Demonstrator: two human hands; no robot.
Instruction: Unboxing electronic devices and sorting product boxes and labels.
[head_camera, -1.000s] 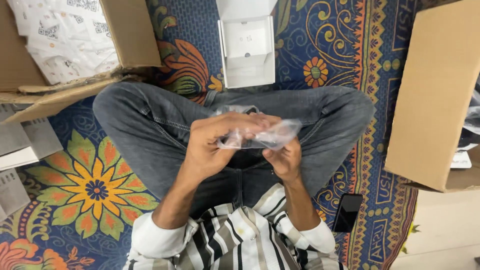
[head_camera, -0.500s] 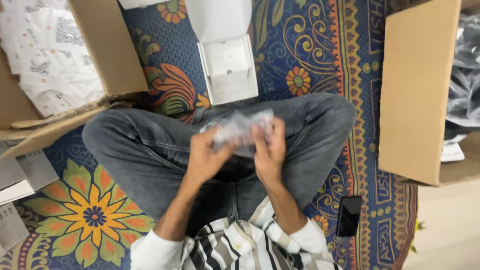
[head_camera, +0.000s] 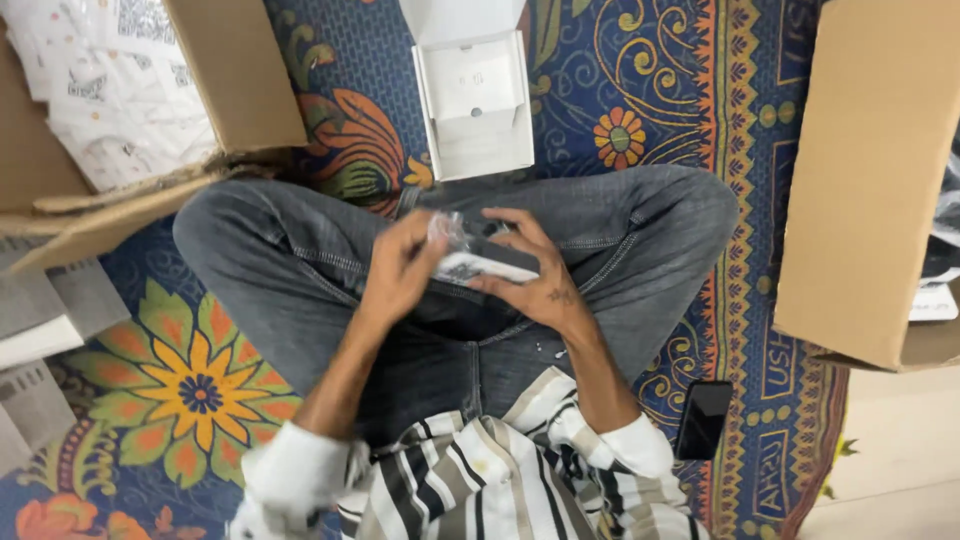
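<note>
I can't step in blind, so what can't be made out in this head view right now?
- Small packet: blurred, mostly covered by left hand and right hand; contents unclear.
- Cardboard box at right: inside cut off by the edge.
- Open white box: lid cut off at top.
- Black phone: screen dark.

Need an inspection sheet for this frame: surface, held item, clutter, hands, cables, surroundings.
Surface: patterned floral rug; the person sits cross-legged on it.
Held item: small clear-wrapped item over the lap; its kind cannot be told.
Clutter: open white box ahead of the knees; black phone on the rug.
Hands: left hand and right hand both grip the item.
Cables: nothing seen.
Surroundings: cardboard box of printed sheets left; cardboard box right.
</note>
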